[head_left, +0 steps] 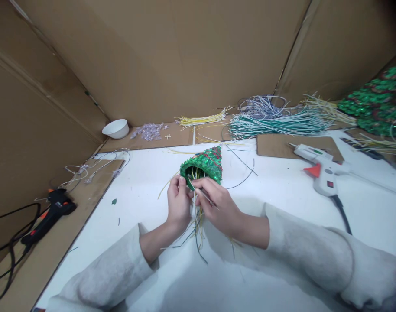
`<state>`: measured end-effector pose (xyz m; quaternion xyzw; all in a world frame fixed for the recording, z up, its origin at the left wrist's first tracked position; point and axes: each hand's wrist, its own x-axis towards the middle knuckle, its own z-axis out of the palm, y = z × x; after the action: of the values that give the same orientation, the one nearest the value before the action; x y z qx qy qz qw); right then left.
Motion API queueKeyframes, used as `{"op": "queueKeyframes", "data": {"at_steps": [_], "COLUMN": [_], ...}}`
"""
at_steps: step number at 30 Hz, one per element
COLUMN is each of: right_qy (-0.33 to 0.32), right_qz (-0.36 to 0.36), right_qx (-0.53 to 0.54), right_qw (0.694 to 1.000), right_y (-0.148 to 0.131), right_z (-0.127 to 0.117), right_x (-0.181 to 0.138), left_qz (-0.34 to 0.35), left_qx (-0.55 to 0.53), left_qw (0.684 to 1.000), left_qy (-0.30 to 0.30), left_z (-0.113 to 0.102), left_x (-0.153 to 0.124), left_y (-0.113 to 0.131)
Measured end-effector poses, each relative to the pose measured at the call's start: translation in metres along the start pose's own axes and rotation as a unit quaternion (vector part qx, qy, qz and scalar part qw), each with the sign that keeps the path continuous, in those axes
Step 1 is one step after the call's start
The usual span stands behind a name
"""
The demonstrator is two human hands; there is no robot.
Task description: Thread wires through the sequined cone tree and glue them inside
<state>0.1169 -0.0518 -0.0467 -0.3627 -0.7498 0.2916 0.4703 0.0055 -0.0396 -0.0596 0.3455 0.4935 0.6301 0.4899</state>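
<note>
A small green sequinned cone tree (206, 164) lies on its side on the white table (282, 190), its open base toward me. Thin yellow, white and dark wires (198, 229) hang out of the base and trail down between my wrists. My left hand (178, 203) is closed, pinching the wires at the rim of the base. My right hand (217, 203) is closed too, pinching a thin white wire close to the base. Both sleeves are cream-coloured.
A white glue gun (321, 171) lies at the right on a cardboard sheet edge; a black one (51, 212) lies at the left. Wire bundles (279, 119), clear beads (149, 131) and a white bowl (116, 128) line the back. More green trees (380, 104) sit far right. Cardboard walls surround the table.
</note>
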Motion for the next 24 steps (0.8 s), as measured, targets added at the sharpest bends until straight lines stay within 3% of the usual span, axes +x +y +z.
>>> {"op": "queueKeyframes", "data": {"at_steps": [6, 16, 24], "right_qy": [-0.012, -0.049, -0.071], "right_qz": [0.048, 0.044, 0.094], "right_qx": [0.003, -0.062, -0.027], "right_qw": [0.999, 0.996, 0.993], "right_y": [0.0022, 0.0045, 0.0036], "right_z": [0.001, -0.0004, -0.0052], "right_x": [-0.0021, 0.001, 0.0022], "left_qz": [-0.027, -0.036, -0.05], "left_qx": [-0.017, -0.042, -0.04], "left_qw": [0.999, 0.998, 0.997], "left_qy": [-0.014, -0.032, -0.044], "left_z": [-0.0004, -0.0043, -0.0073], "left_x": [-0.0004, 0.0017, 0.0037], "left_y": [-0.0004, -0.0074, -0.0089]}}
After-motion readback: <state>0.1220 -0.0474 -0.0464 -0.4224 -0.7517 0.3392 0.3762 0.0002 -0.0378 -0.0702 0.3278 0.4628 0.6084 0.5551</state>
